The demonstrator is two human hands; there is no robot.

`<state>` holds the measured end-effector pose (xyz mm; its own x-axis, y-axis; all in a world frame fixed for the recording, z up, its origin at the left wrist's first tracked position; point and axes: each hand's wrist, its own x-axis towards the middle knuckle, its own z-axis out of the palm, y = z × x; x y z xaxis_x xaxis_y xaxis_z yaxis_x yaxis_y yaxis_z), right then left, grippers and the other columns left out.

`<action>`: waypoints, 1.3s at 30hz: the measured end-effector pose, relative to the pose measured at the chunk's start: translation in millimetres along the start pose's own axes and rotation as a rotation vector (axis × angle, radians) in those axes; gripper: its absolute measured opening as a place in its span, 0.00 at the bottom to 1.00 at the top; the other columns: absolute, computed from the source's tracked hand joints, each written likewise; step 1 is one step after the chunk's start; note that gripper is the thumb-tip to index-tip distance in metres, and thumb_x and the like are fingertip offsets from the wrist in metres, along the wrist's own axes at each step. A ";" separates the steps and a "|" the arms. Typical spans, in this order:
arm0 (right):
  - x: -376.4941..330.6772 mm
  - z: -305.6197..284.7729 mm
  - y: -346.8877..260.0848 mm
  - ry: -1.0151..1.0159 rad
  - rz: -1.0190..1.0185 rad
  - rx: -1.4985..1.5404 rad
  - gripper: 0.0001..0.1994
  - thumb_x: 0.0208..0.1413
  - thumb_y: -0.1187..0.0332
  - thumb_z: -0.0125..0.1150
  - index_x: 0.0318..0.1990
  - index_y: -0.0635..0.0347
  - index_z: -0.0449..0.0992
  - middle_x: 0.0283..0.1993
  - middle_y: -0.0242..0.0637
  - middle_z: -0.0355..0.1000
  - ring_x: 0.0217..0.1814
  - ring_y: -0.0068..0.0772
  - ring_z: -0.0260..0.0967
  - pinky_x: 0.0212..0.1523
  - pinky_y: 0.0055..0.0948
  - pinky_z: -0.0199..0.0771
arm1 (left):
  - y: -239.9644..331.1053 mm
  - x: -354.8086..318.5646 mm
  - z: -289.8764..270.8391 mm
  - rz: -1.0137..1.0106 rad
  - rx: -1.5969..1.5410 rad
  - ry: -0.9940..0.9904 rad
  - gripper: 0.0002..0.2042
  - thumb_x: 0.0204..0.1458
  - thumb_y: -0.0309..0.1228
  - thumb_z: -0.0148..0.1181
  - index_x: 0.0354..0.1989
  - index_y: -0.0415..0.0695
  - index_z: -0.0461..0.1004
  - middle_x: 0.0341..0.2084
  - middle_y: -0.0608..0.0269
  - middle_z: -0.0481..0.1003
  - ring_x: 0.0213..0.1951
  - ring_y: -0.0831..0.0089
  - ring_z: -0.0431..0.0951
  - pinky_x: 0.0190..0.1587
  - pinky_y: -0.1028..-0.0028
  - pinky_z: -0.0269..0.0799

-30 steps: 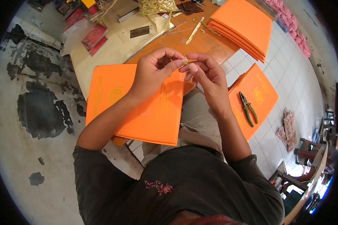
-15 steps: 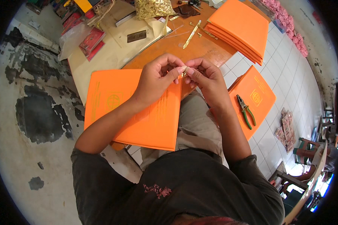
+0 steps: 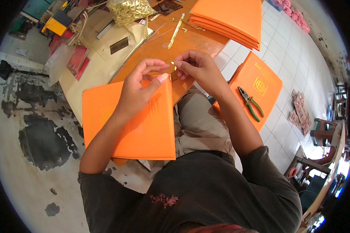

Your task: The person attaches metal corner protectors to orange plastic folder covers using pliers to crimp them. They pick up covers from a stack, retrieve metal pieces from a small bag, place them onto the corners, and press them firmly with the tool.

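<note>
Both hands are up over the lap, working on one tiny thing. The right hand (image 3: pixel 200 70) has its thumb and forefinger pinched tight on a small gold clip (image 3: pixel 174 64) — the other fingers are curled in behind. The left hand (image 3: pixel 140 87) is right next to it with fingers bent and narrow, its fingertips (image 3: pixel 164 77) almost touching the clip; I can't tell if they actually grip it or just steady it.

Under the left hand and forearm there's an orange folder (image 3: pixel 144 128) lying across the left knee, tilted a bit, with its top corner tucked up near the clip.

Around that: a low wooden table (image 3: pixel 198 40) straight ahead with a stack of orange folders (image 3: pixel 231 19) at the far right end, a long gold strip (image 3: pixel 176 30) lying loose on the wood, and a bag of gold bits (image 3: pixel 130 9) further back. On the tiled floor to the right is another orange folder (image 3: pixel 256 83) with green-handled pliers (image 3: pixel 251 103) resting on top — well apart from both hands.
</note>
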<state>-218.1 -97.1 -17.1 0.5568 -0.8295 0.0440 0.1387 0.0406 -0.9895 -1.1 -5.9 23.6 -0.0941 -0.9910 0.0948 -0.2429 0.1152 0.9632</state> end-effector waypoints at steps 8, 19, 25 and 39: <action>12.8 7.1 4.4 0.051 0.033 -0.170 0.07 0.68 0.72 0.66 0.44 0.69 0.79 0.33 0.35 0.79 0.31 0.23 0.77 0.33 0.26 0.77 | -20.3 -1.2 -9.8 0.202 0.801 -0.021 0.24 0.61 0.50 0.70 0.48 0.38 0.82 0.46 0.55 0.76 0.53 0.54 0.76 0.60 0.57 0.71; 9.5 14.2 -14.2 -0.001 0.146 -0.272 0.08 0.66 0.71 0.68 0.45 0.67 0.83 0.34 0.33 0.80 0.34 0.22 0.77 0.35 0.26 0.77 | -16.0 -3.1 -8.0 0.297 0.824 0.044 0.22 0.59 0.47 0.74 0.48 0.38 0.82 0.44 0.53 0.75 0.50 0.52 0.78 0.56 0.58 0.73; 9.1 17.5 -19.1 -0.027 0.175 -0.261 0.08 0.66 0.70 0.68 0.46 0.66 0.83 0.34 0.31 0.80 0.34 0.20 0.75 0.35 0.24 0.75 | -13.2 -6.0 -10.0 0.274 0.775 0.064 0.22 0.58 0.44 0.75 0.50 0.39 0.81 0.45 0.53 0.76 0.50 0.51 0.79 0.55 0.58 0.75; 5.8 15.1 -17.4 -0.089 0.118 -0.089 0.10 0.72 0.66 0.66 0.50 0.64 0.82 0.38 0.28 0.79 0.35 0.17 0.71 0.37 0.20 0.72 | -9.9 -7.9 -10.9 0.296 0.600 0.113 0.21 0.59 0.42 0.73 0.54 0.42 0.79 0.46 0.55 0.73 0.50 0.53 0.79 0.53 0.58 0.77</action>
<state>-204.9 -94.2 2.4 0.6360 -0.7690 -0.0653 -0.0032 0.0820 -0.9966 12.6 0.0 16.1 -0.1453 -0.9092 0.3903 -0.7191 0.3679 0.5894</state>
